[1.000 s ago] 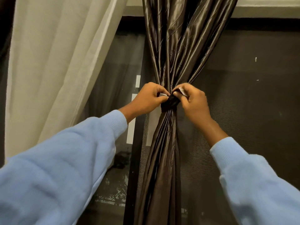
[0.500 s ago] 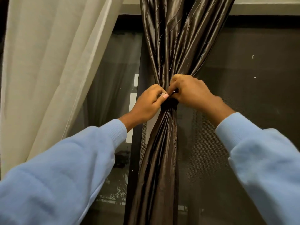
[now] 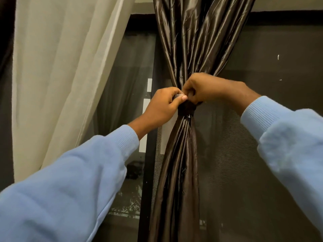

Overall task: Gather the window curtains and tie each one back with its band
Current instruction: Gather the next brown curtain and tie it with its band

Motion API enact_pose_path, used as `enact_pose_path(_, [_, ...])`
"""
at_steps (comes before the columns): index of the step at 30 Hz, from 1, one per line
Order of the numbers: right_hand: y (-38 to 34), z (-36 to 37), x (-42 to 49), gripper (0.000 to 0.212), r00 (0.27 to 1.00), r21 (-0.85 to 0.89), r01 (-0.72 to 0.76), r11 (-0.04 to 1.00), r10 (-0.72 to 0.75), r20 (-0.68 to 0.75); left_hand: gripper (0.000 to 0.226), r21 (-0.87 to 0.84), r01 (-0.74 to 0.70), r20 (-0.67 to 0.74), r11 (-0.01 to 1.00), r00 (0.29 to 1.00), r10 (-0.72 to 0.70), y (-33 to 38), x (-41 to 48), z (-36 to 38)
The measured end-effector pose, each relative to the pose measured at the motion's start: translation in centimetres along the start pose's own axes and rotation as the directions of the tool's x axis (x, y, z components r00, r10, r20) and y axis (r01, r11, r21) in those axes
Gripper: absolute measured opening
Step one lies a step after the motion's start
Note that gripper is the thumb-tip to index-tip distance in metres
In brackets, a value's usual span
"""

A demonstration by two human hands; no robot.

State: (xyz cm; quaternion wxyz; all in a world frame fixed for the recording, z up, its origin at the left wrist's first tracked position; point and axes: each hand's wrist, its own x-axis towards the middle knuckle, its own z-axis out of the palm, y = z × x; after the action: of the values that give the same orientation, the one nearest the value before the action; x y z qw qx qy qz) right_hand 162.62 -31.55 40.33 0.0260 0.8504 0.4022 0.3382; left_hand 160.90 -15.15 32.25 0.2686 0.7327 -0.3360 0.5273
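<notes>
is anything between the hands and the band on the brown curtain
Nothing visible does. Both hands are at the band wrapped around the gathered brown curtain: the left hand pinches its pale end and the right hand grips it from above. The cream curtain hangs apart, off to the left.

**Q:** Report the change at the right hand.
**A:** A second ago it pinched the band from the right side, with a pale tab showing at its fingertips. It has since rolled over the top of the band, knuckles up, and the tab is now hidden.
**Q:** Its sleeve?
**A:** The cuff has risen from lower right to near hand level.
**Q:** Left hand?
**A:** The gap has closed. Its thumb now sits against the right hand's curled fingers.
</notes>
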Motion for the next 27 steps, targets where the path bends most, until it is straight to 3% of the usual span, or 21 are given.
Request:
enact_pose_path(3, [0.2, 0.3, -0.3, 0.035, 0.995, 0.128, 0.038, 0.991, -0.026, -0.096, 0.019, 0.026, 0.006, -0.004, 1.000, 1.000, -0.006, 0.2, 0.3, -0.1])
enact_pose_path(9, [0.0, 0.7, -1.5, 0.020, 0.991, 0.326, -0.057, 0.944, 0.012, 0.137, 0.022, 0.032, 0.062, -0.034, 0.998, 0.998, -0.061, 0.0, 1.0, 0.0])
enact_pose_path(11, [0.0, 1.4, -2.5, 0.023, 0.992, 0.441, -0.104, 0.891, 0.063, 0.107, 0.023, -0.008, 0.112, -0.042, 0.994, 0.993, -0.113, 0.0, 1.1, 0.4])
enact_pose_path(13, [-0.1, 3.2, -3.6, 0.026, 0.968, 0.374, -0.063, 0.925, 0.148, -0.204, 0.022, -0.058, 0.181, -0.036, 0.982, 0.982, -0.183, -0.2, 1.3, 0.4])
enact_pose_path(15, [-0.7, 5.7, -4.9, 0.025, 0.777, 0.314, -0.030, 0.949, 0.219, -0.589, 0.024, -0.120, 0.245, 0.003, 0.962, 0.969, -0.247, -0.6, 1.4, 0.3])
enact_pose_path(16, [-1.2, 7.0, -5.6, 0.020, 0.700, 0.361, 0.012, 0.933, 0.250, -0.669, 0.026, -0.148, 0.276, 0.018, 0.950, 0.961, -0.276, -0.8, 1.4, 0.3])
enact_pose_path(18, [-1.9, 9.5, -6.5, 0.009, 0.682, 0.504, 0.054, 0.862, 0.336, -0.649, 0.029, -0.185, 0.324, 0.027, 0.928, 0.945, -0.325, -1.0, 1.5, 0.4])
enact_pose_path(20, [-2.8, 11.6, -6.8, 0.016, 0.707, 0.621, -0.033, 0.783, 0.457, -0.539, 0.030, -0.207, 0.353, 0.039, 0.912, 0.935, -0.353, -0.9, 1.7, 0.8])
enact_pose_path(22, [-3.8, 12.9, -6.5, 0.026, 0.645, 0.712, -0.053, 0.700, 0.569, -0.511, 0.029, -0.181, 0.352, 0.045, 0.918, 0.936, -0.350, -0.7, 1.9, 1.2])
enact_pose_path(24, [-4.6, 13.2, -5.8, 0.024, 0.561, 0.810, 0.029, 0.586, 0.661, -0.499, 0.030, -0.122, 0.322, 0.021, 0.939, 0.946, -0.322, -0.6, 2.0, 1.5])
enact_pose_path(25, [-4.8, 13.1, -5.3, 0.019, 0.538, 0.868, 0.068, 0.492, 0.715, -0.447, 0.031, -0.103, 0.308, 0.011, 0.946, 0.951, -0.308, -0.6, 2.0, 1.6])
enact_pose_path(27, [-4.8, 13.0, -4.5, 0.011, 0.549, 0.978, 0.085, 0.191, 0.810, -0.206, 0.029, -0.074, 0.283, 0.021, 0.956, 0.959, -0.282, -0.6, 1.9, 1.7])
